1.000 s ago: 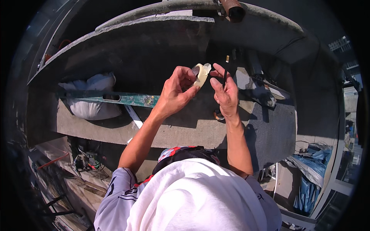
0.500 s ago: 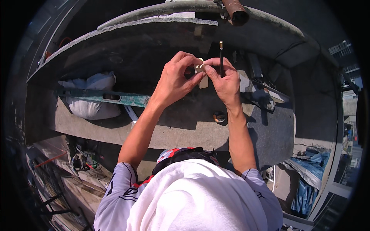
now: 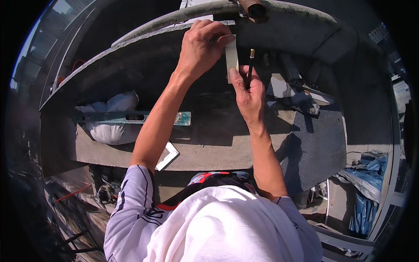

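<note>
A flat, narrow, cream-coloured strip (image 3: 231, 59) is held upright between my two hands above the grey slab; its material is not plain. My left hand (image 3: 203, 46) pinches the upper end between thumb and fingers. Lower down, my right hand (image 3: 249, 92) grips the other end, its thumb laid on the face of the strip. A dark pencil with a gold-coloured end (image 3: 251, 59) also sticks up from my right hand, tucked among the fingers.
A green spirit level (image 3: 155, 118) lies by a white sack (image 3: 111, 133) on the slab (image 3: 209, 155). Past my left forearm shows a white L-shaped piece (image 3: 168, 156). Broken stone pieces (image 3: 301, 98) lie right; a rusty pipe (image 3: 253, 9) juts out at the back.
My left hand has moved up and away from my right hand, and the strip now shows at greater length between them. The pencil stays in my right hand. The whole view has shifted slightly.
</note>
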{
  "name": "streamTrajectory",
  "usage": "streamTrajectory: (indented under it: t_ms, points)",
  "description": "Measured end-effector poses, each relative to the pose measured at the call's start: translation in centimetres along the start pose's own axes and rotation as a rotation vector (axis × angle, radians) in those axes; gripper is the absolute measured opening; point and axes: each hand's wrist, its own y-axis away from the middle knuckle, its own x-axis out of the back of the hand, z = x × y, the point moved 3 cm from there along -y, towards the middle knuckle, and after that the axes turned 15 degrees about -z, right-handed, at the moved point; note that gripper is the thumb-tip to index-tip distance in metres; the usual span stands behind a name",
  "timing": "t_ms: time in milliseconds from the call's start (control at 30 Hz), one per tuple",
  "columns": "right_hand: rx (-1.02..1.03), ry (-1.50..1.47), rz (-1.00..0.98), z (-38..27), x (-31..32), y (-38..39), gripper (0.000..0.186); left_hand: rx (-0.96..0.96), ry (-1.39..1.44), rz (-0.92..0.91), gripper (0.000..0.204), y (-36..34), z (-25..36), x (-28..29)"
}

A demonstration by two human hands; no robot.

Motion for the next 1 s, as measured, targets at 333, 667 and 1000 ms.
streamTrajectory:
  t_ms: [333, 667, 1000]
  points:
    - [-0.208, 0.047, 0.269, 6.0, -2.0, 3.7, 0.049, 0.314, 0.031, -0.112, 0.023, -4.2, -3.9, 0.1]
    - [-0.303, 0.101, 0.311, 7.5, -2.2, 1.9, 0.053, 0.254, 0.020, -0.147, 0.023, -3.9, -3.4, 0.8]
    - [-0.335, 0.067, 0.342, 9.5, -2.3, 0.6, 0.048, 0.468, 0.240, -0.344, 0.019, -7.0, -4.2, 0.8]
